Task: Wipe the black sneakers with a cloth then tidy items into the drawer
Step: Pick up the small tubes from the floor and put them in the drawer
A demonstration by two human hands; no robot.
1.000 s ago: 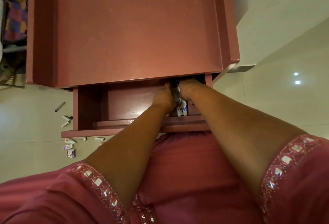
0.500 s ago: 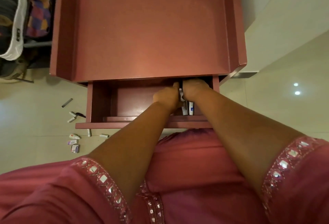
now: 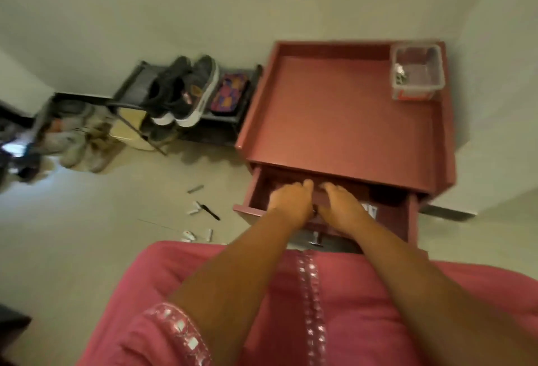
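Sneakers (image 3: 186, 92) sit on the rack (image 3: 227, 121). Both hands, left (image 3: 291, 201) and right (image 3: 340, 205), reach into the open drawer (image 3: 413, 220), fingers loosely spread, holding nothing I can see, probably arranging things. Small bits (image 3: 201, 211) wait on the floor.

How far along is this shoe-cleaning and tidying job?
The black sneakers sit on the rack with no cloth in view, so wiping looks over. Tidying is in hand: the left hand and right hand reach into the open drawer, where tubes already lie. Left: several small items scattered on the floor.
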